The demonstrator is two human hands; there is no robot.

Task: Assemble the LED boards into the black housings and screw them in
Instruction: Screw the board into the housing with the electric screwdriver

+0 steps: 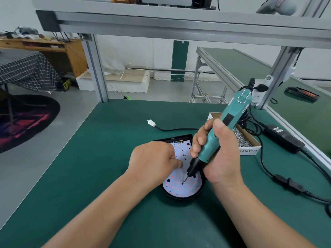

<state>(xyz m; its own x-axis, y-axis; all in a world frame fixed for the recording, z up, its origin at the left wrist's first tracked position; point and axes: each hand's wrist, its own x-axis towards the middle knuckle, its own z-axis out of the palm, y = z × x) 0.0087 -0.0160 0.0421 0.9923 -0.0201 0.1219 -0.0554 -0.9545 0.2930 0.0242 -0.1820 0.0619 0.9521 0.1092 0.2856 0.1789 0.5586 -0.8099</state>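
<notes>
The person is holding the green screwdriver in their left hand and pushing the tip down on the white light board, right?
Not quite. The head view shows the right hand gripping the green electric screwdriver, not the left. The left hand rests on the white LED board, which sits in the black housing. The rest is right: the tip is down on the board.

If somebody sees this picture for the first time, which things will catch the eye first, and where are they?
First comes the teal electric screwdriver, gripped in the right hand at centre right, its tip down on the white LED board. The board lies in the black housing on the green mat, and the left hand rests on it. Behind, at the right, an open box of screws stands.
</notes>
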